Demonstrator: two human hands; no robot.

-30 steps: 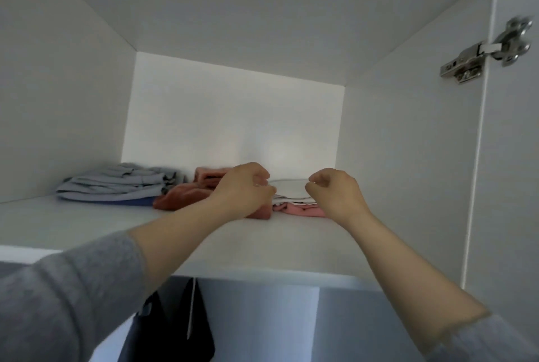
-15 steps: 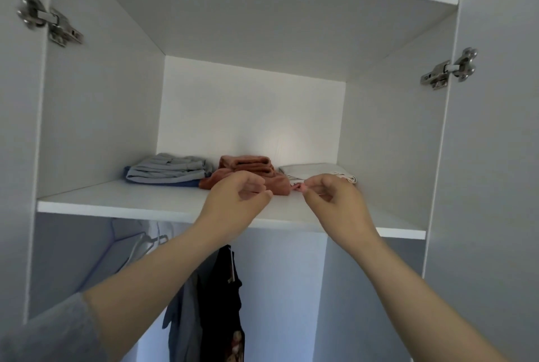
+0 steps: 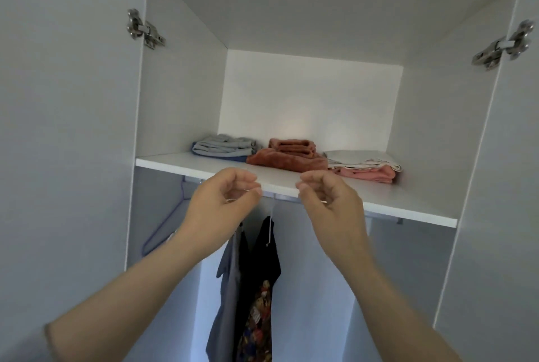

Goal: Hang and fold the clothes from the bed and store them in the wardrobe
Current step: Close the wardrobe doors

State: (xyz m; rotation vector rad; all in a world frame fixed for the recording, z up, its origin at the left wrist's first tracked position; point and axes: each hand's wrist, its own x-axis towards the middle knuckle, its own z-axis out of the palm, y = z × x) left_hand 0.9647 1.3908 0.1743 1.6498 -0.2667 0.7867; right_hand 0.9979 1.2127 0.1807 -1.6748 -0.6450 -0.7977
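Hands empty at the shelf edge, folded piles beyond them

Both hands hover in front of the wardrobe (image 3: pixel 180 84) shelf (image 3: pixel 408 204), level with its front edge. The left hand (image 3: pixel 218 207) and right hand (image 3: pixel 332 207) are loosely curled, thumb near forefinger, and the fingers (image 3: pixel 245 179) grip nothing that I can see.

Three folded piles lie further in and a little above the fingers. The white and pink pile (image 3: pixel 364 167) sits up and to the right of the right hand, which is nearer it. The rust towels (image 3: pixel 288 154) lie straight ahead between the two hands. The grey-blue pile (image 3: pixel 224 148) is beyond the left hand. Each pile runs with its long side along the shelf, across the line of reach. Neither hand touches any pile.

Below the fingers, dark hanging clothes (image 3: pixel 256 288) fall from the rail, with a blue hanger (image 3: pixel 163 230) to the left. The bed is out of view, so the next garment probably lies away from the shelf.
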